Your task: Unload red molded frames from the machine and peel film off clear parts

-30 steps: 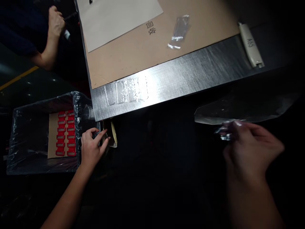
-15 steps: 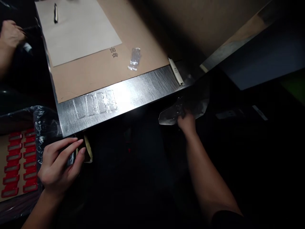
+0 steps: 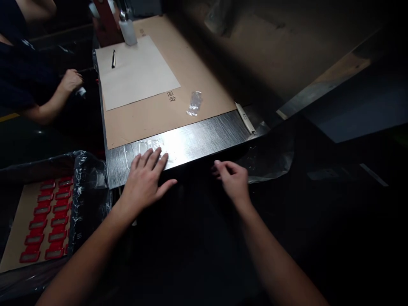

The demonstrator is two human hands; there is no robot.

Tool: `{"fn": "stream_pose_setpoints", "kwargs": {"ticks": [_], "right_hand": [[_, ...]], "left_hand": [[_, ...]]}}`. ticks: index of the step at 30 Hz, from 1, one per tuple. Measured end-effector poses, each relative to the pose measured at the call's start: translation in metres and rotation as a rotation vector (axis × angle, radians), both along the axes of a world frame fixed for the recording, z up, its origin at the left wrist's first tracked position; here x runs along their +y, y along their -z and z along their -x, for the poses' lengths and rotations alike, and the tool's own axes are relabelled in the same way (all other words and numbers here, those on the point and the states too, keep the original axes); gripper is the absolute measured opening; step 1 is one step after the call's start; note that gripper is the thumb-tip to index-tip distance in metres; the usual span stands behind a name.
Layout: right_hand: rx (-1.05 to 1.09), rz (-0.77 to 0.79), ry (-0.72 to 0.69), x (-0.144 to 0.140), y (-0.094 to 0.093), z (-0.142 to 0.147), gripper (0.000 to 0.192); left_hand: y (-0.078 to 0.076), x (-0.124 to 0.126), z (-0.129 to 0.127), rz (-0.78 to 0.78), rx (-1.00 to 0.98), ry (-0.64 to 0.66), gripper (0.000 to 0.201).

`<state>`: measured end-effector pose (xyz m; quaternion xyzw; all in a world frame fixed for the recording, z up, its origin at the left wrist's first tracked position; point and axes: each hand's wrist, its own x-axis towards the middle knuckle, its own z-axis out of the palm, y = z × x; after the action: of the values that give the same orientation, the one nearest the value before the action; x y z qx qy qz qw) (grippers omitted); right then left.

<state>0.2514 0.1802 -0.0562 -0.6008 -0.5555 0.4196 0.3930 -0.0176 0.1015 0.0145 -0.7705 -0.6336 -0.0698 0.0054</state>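
1. The left hand [image 3: 145,180] lies flat, fingers spread, on clear plastic pieces [image 3: 145,148] at the near edge of the steel table [image 3: 207,138].
2. The right hand [image 3: 232,180] hovers loosely curled, holding nothing, just beside a clear plastic bag [image 3: 270,163] off the table's near right corner.

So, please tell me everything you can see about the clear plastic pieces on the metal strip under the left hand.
The clear plastic pieces lie flat in a row on the brushed metal strip at the table's near edge, just below the brown cardboard sheet. They look thin, transparent and glossy, catching the light. The left hand rests open on them, fingers spread, covering most of the row, so their number and shape cannot be told. The right hand is apart from them.
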Motion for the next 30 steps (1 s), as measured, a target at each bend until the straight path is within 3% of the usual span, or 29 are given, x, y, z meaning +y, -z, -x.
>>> {"fn": "stream_pose_setpoints", "kwargs": {"ticks": [4,8,12,14,16,19,21,25,30], "right_hand": [[0.404,0.315,-0.227,-0.021,-0.024,0.061,0.046],[0.58,0.319,-0.167,-0.03,-0.027,0.081,0.038],[0.624,0.255,-0.116,-0.04,-0.037,0.067,0.031],[0.682,0.301,-0.234,-0.05,-0.045,0.055,0.029],[0.773,0.379,-0.373,-0.063,-0.052,0.044,0.028],[0.907,0.501,-0.484,-0.083,-0.057,0.032,0.025],[0.979,0.569,-0.502,-0.095,-0.055,0.028,0.023],[1.068,0.641,-0.485,-0.107,-0.049,0.024,0.024],[1.117,0.665,-0.478,-0.112,-0.047,0.018,0.021]], "left_hand": [[0.002,-0.006,-0.014,0.024,-0.05,0.143,0.07],[0.007,-0.007,-0.007,0.012,-0.064,0.13,0.072],[0.008,-0.004,0.003,-0.053,-0.18,0.043,0.069],[0.002,-0.008,-0.001,-0.145,-0.378,0.01,0.051],[-0.007,-0.016,-0.011,-0.155,-0.708,-0.027,0.026],[-0.02,-0.029,-0.029,0.091,-1.244,-0.064,0.014],[-0.024,-0.034,-0.039,0.247,-1.458,-0.092,0.013],[-0.02,-0.036,-0.048,0.345,-1.573,-0.153,0.015],[-0.018,-0.036,-0.051,0.34,-1.603,-0.129,0.014]]}}
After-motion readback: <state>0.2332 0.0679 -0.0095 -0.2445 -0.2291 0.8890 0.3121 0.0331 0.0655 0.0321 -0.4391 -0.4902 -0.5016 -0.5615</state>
